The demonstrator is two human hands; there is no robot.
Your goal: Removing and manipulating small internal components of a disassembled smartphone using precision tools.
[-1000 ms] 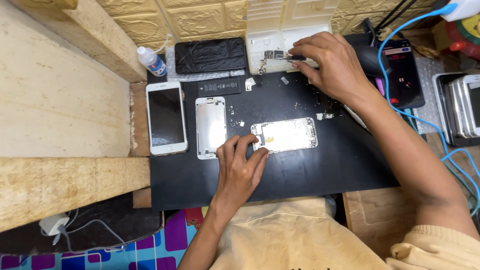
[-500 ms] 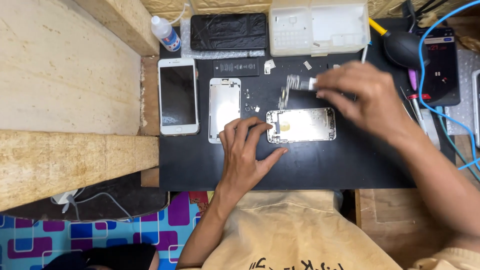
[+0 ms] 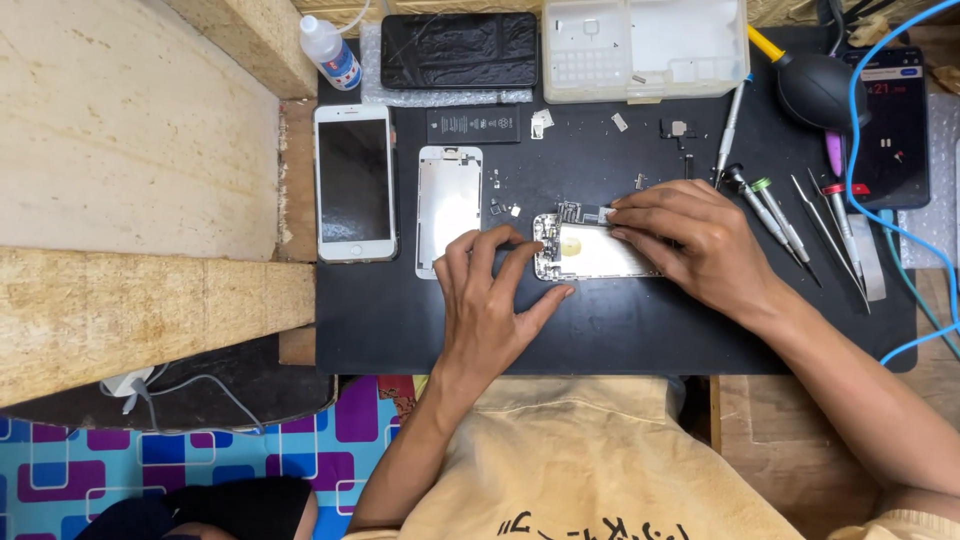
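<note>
From the head view, our left hand lies spread, fingertips pressing the opened phone body at mat centre. Our right hand pinches its top edge. One white phone at nine o'clock, one screen panel beside, four screwdrivers at three o'clock.

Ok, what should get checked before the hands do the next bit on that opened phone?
1. Left hand steadying the opened phone body: ok, fingers rest on its left end.
2. Right hand on the body's top edge: ok.
3. Anything pinched in the right fingertips: cannot tell.
4. Loose small parts kept on the black mat: ok.
5. Screwdrivers lying beside the right hand: ok.
</note>
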